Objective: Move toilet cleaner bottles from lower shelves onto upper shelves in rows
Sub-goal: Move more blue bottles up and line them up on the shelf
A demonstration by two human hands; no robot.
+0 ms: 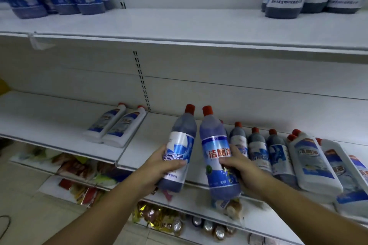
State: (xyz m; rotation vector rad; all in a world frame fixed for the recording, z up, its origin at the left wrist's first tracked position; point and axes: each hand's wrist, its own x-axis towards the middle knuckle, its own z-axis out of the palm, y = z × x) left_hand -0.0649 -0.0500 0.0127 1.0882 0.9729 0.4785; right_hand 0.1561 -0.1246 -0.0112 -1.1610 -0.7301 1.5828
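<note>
Gripping one blue bottle [179, 151] in the left hand [159, 167] and another [219, 157] in the right hand [239, 169], both clear of the lower shelf [139, 145], readies them for the upper shelf [179, 24].

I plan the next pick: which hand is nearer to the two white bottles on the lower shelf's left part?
Left hand; the two white bottles stand up-left of it. Right hand is farther right.

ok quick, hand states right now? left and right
Left hand: closed around a blue toilet cleaner bottle, red cap up.
Right hand: closed around a second blue toilet cleaner bottle, also upright.
</note>
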